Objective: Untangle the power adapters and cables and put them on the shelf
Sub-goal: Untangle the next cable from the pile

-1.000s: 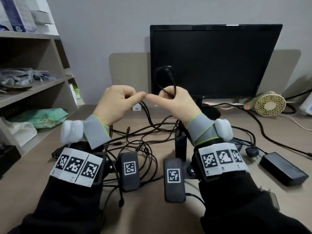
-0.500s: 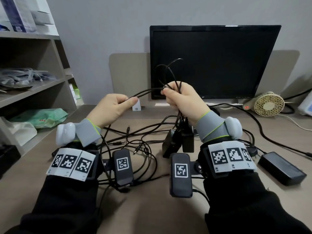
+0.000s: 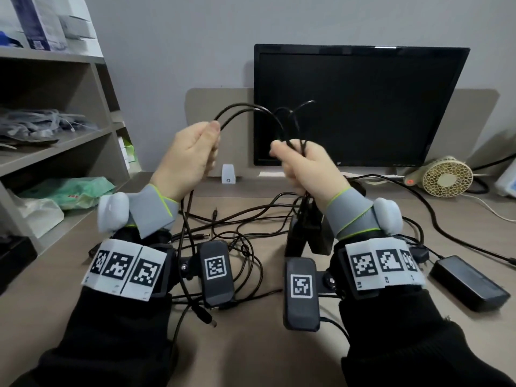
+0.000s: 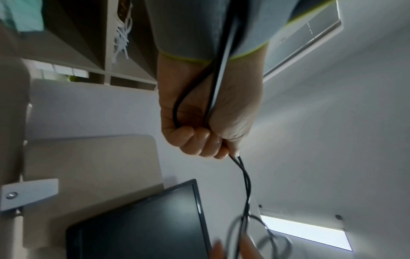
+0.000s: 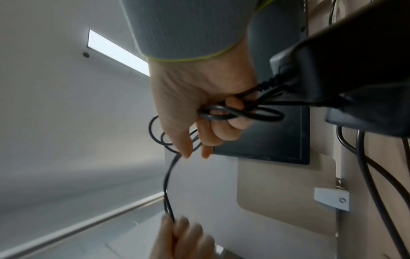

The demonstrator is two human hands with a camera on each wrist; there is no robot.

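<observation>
Both hands are raised over the desk in front of the monitor. My left hand (image 3: 195, 152) grips a doubled black cable (image 3: 245, 111) that arcs across to my right hand (image 3: 300, 163). In the left wrist view the left hand (image 4: 208, 136) is a fist round the cable (image 4: 242, 171). The right hand (image 5: 206, 122) grips a bundle of cable loops (image 5: 241, 114). Two black power adapters (image 3: 307, 230) hang from that bundle just under the right wrist; the adapters (image 5: 346, 77) fill the right wrist view's upper right. A tangle of loose cables (image 3: 237, 247) lies on the desk below.
A grey shelf unit (image 3: 55, 146) stands at the left with bags and boxes on it. The monitor (image 3: 357, 104) is straight ahead. Another black power adapter (image 3: 469, 283) lies on the desk at the right, with a small beige fan (image 3: 446, 177) behind it.
The hands touched one second ago and have drawn apart. My left hand rose up and left, pulling the doubled cable into an arc. The right hand lifted the two adapters off the desk.
</observation>
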